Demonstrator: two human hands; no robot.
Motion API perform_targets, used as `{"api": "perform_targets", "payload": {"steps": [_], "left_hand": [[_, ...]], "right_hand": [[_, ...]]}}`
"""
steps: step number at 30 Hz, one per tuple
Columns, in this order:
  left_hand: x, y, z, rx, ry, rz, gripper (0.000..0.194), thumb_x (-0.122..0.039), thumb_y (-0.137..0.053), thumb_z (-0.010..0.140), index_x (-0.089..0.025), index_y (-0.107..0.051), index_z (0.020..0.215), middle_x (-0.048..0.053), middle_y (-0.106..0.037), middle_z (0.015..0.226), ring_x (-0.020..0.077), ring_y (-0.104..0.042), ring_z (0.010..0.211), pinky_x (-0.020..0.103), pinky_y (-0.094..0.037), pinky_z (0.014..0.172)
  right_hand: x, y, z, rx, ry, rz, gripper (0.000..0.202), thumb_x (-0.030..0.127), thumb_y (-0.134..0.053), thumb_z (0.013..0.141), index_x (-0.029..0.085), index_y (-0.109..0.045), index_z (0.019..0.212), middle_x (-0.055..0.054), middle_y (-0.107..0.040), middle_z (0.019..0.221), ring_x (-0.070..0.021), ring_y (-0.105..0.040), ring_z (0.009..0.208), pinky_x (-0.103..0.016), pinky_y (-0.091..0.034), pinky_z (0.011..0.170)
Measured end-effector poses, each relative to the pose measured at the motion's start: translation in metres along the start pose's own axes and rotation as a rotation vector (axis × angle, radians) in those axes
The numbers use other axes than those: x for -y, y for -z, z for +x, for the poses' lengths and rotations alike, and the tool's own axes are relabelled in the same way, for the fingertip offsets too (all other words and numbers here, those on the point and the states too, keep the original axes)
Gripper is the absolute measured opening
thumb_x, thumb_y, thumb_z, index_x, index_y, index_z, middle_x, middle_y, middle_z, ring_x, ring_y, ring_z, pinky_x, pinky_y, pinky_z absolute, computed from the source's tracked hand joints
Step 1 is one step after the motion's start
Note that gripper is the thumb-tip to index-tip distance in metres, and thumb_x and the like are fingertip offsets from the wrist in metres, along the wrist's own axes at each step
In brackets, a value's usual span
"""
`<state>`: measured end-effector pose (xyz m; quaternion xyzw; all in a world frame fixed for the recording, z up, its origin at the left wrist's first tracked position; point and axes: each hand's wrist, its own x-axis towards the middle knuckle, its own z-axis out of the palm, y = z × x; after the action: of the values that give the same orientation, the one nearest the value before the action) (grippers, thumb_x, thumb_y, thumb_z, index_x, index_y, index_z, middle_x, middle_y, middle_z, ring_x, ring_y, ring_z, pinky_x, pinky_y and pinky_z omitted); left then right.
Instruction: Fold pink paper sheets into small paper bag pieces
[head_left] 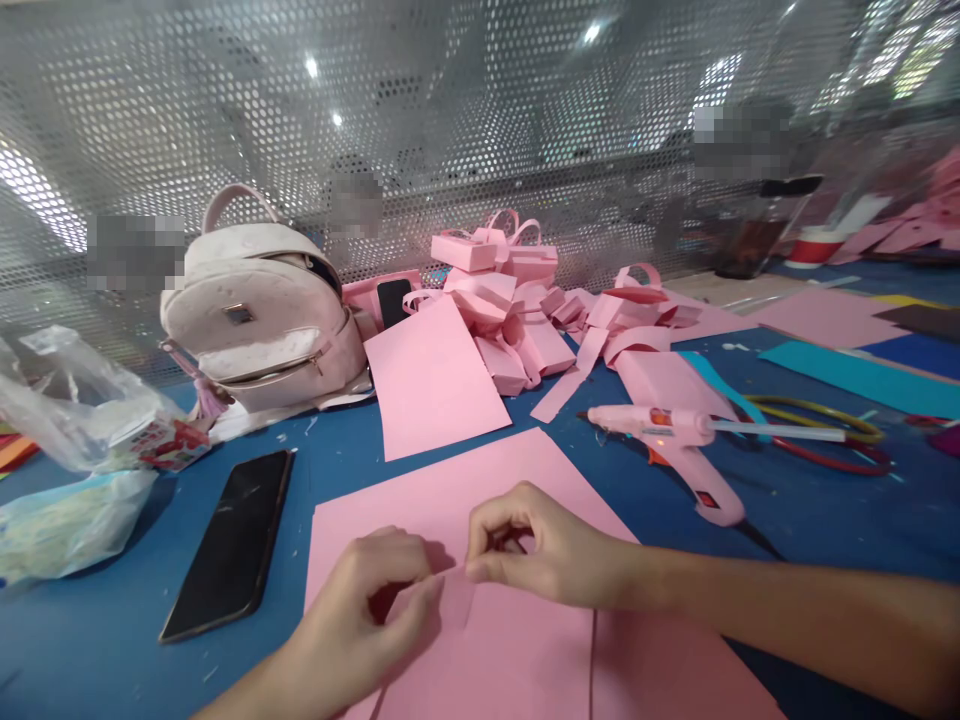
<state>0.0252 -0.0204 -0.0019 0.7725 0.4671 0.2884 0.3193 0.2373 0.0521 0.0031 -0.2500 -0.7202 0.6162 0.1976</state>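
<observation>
A pink paper piece [517, 650] lies over larger pink sheets [420, 485] at the bottom centre. My left hand [375, 600] pinches its upper left edge between thumb and fingers. My right hand [525, 550] pinches the same edge a little to the right, thumb against fingertips. The paper rises slightly between the two hands. Under the right forearm, more pink paper reaches toward the lower right. A pink glue gun [679, 445] with a clear glue stick lies on its side beyond my right hand.
The blue table [337, 440] holds a black phone [232, 545] and plastic bags [75, 520] at left. A pale backpack [262, 310] stands behind. Folded pink paper boxes [495, 290] are piled at the back centre. Coloured strips, cables and cups are at right, before a perforated metal screen.
</observation>
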Motion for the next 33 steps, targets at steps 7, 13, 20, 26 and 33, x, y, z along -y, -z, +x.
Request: {"api": "perform_targets", "payload": {"steps": [7,13,20,26,33], "left_hand": [[-0.008,-0.004,0.005,-0.011,0.149,-0.156,0.046,-0.039,-0.046,0.099,-0.02,-0.034,0.06,-0.005,-0.035,0.059,0.0115,-0.033,0.059,0.025,-0.027,0.057],[-0.008,0.004,0.002,-0.066,0.156,-0.161,0.046,-0.041,-0.05,0.098,-0.02,-0.039,0.059,-0.005,-0.035,0.059,0.0117,-0.036,0.06,0.023,-0.034,0.061],[-0.001,0.012,0.0,-0.028,0.142,-0.122,0.045,-0.041,-0.042,0.101,-0.021,-0.033,0.062,-0.004,-0.037,0.061,0.0123,-0.039,0.061,0.023,-0.042,0.07],[0.011,0.012,-0.001,-0.043,0.129,-0.133,0.048,-0.041,-0.052,0.097,-0.019,-0.047,0.055,-0.003,-0.042,0.054,0.0142,-0.048,0.061,0.026,-0.047,0.074],[0.005,0.007,0.003,0.003,0.151,-0.166,0.047,-0.043,-0.05,0.099,-0.017,-0.06,0.061,0.001,-0.056,0.062,0.0152,-0.052,0.066,0.023,-0.042,0.061]], "right_hand": [[0.002,-0.001,0.0,0.003,0.026,-0.029,0.036,0.047,-0.072,0.084,0.016,-0.06,0.07,0.006,-0.045,0.06,-0.0095,-0.037,0.058,-0.025,-0.028,0.054],[0.003,-0.003,-0.002,-0.049,0.055,0.05,0.039,0.049,-0.072,0.084,0.017,-0.055,0.07,0.005,-0.047,0.064,-0.0098,-0.038,0.059,-0.024,-0.029,0.055],[0.003,0.001,-0.002,-0.085,0.044,-0.02,0.034,0.043,-0.064,0.09,0.017,-0.052,0.071,0.004,-0.045,0.067,-0.0117,-0.041,0.064,-0.025,-0.031,0.059],[0.004,0.0,-0.003,-0.028,0.032,-0.112,0.028,0.034,-0.058,0.09,0.018,-0.048,0.069,0.005,-0.041,0.063,-0.0105,-0.035,0.06,-0.025,-0.028,0.055],[-0.001,0.0,-0.003,0.034,-0.002,-0.261,0.013,0.027,-0.062,0.086,0.018,-0.057,0.078,0.006,-0.044,0.066,-0.009,-0.034,0.059,-0.024,-0.026,0.053]]}}
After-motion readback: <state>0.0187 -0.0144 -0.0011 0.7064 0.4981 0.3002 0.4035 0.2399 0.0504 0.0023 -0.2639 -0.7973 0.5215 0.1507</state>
